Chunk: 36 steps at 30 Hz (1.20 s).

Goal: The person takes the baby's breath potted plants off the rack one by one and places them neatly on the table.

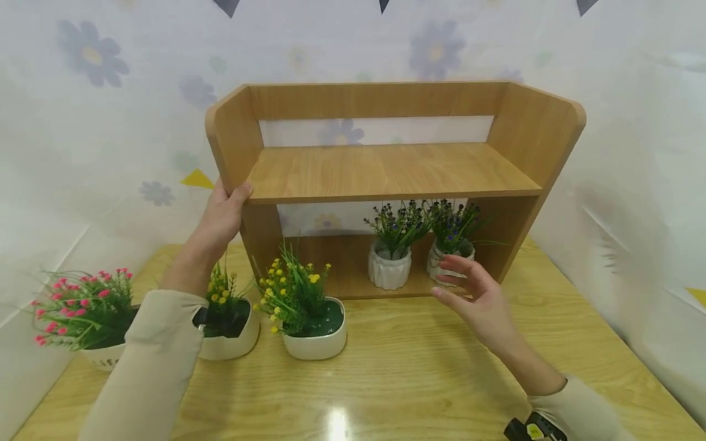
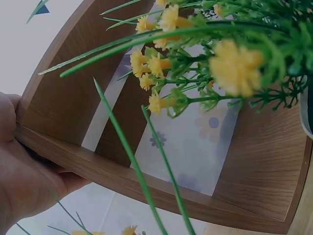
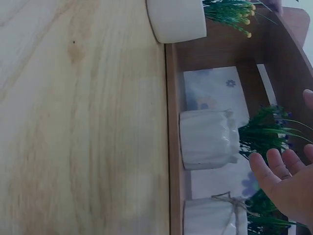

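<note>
A two-tier wooden desk shelf (image 1: 386,174) stands on the table. My left hand (image 1: 216,223) grips its left side panel at the middle board's height, thumb near the front edge; the left wrist view shows this hand (image 2: 32,183) against the wood. On the lower tier, towards the right, two white pots hold dark purple flowers: a plain fluted pot (image 3: 208,139) and a pot tied with twine (image 3: 212,218). My right hand (image 1: 482,306) hovers in front of the twine-tied pot, fingers spread and holding nothing. It partly hides that pot in the head view.
Left of centre, a white planter with yellow flowers (image 1: 317,348) stands before the shelf. Another yellow-flowered planter (image 1: 231,346) is beside it, partly behind my left forearm. A planter with pink flowers (image 1: 83,306) sits farther left. White floral cloth (image 1: 358,49) hangs behind.
</note>
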Motion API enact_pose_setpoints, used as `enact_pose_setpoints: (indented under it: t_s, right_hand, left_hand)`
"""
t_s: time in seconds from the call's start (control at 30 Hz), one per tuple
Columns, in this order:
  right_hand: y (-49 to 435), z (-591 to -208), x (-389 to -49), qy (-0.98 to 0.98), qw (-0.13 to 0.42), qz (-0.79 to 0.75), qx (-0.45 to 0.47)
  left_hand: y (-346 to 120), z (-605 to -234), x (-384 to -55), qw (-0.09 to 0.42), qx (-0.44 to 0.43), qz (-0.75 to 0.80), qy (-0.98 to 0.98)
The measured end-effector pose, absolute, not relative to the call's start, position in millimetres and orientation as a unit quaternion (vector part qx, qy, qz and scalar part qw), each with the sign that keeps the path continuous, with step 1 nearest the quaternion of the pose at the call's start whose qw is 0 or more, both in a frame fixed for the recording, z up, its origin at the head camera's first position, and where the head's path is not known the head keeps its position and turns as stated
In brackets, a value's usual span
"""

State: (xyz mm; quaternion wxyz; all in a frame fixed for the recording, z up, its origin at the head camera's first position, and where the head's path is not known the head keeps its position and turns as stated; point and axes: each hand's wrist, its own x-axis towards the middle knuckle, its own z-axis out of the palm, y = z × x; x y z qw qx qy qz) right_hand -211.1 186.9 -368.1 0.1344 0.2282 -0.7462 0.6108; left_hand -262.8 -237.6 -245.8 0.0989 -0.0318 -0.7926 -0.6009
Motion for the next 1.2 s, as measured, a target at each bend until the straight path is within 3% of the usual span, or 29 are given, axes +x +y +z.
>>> enact_pose_setpoints:
  t_s: [0.67, 0.93, 1.2]
  right_hand:
    - [146, -405, -247, -0.761, 0.047, 0.632, 0.142]
    - [131, -414, -264, -0.782, 0.048, 0.609, 0.119]
    - [121, -418, -279, -0.796, 0.089, 0.588, 0.112]
  left_hand:
    - [-238, -245, -261, 0.092, -0.034, -0.601, -0.793]
    - [-237, -245, -261, 0.090, -0.034, -0.600, -0.794]
    - [-237, -245, -261, 0.086, -0.030, -0.600, -0.795]
